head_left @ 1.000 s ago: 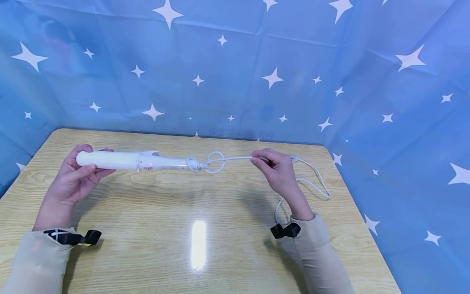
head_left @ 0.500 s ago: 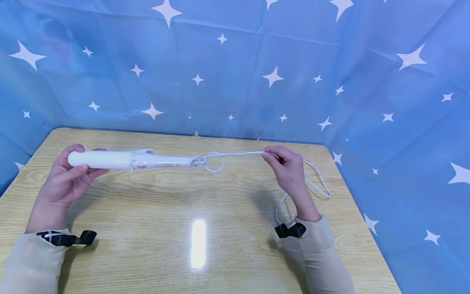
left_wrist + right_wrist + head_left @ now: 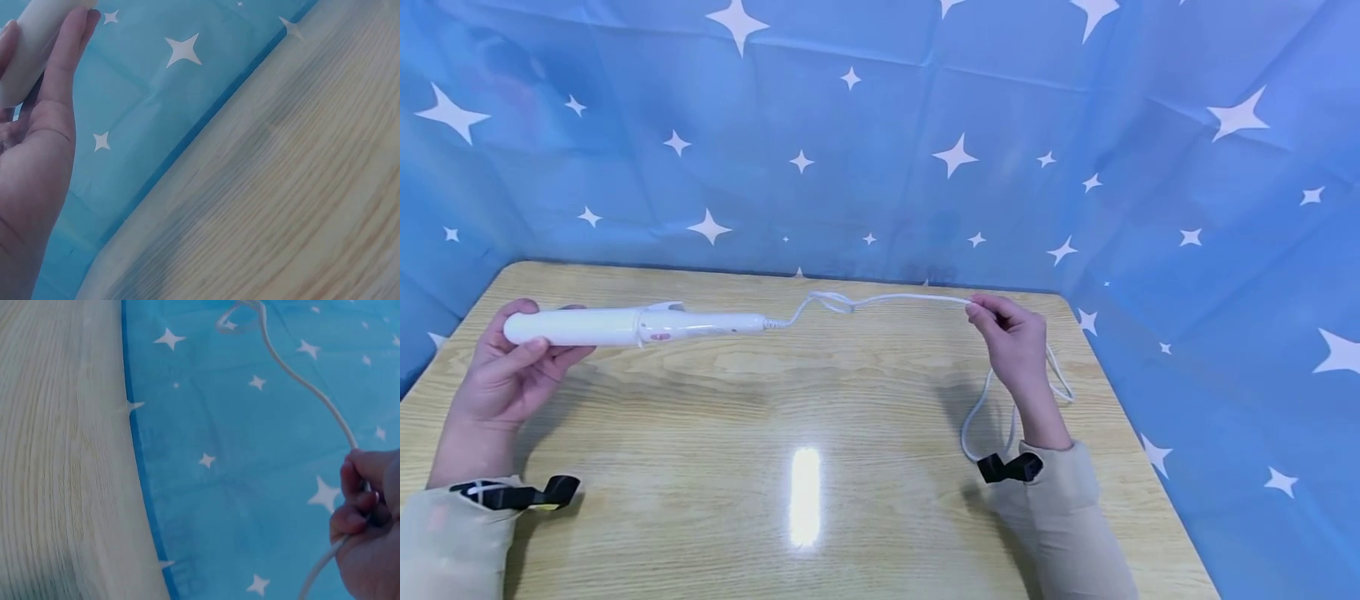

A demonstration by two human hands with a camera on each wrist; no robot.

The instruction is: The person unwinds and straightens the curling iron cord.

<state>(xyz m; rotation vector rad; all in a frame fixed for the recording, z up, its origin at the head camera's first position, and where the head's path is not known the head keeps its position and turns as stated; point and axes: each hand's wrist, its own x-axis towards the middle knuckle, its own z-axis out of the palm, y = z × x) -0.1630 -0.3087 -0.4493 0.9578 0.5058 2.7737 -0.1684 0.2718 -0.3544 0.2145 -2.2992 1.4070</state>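
Observation:
A white curling iron (image 3: pixel 602 327) is held level above the table at the left of the head view. My left hand (image 3: pixel 512 367) grips its thick barrel end, thumb in front and fingers behind. From the thin handle end a white cord (image 3: pixel 902 297) runs to the right, with a small loose loop partway along. My right hand (image 3: pixel 1017 342) pinches the cord between thumb and fingertips. The rest of the cord hangs behind that hand and lies in bends on the table. In the right wrist view the cord (image 3: pixel 306 384) passes through the curled fingers.
The wooden table (image 3: pixel 715 467) has a bright light reflection in its middle. A blue cloth (image 3: pixel 880 167) with white stars stands behind it and along the right side. A black wrist camera (image 3: pixel 1011 468) sits at each cuff.
My left hand has moved left with the curling iron. My right hand has slid right, and the cord between them is longer. The loop in the cord has narrowed and shifted off the handle end.

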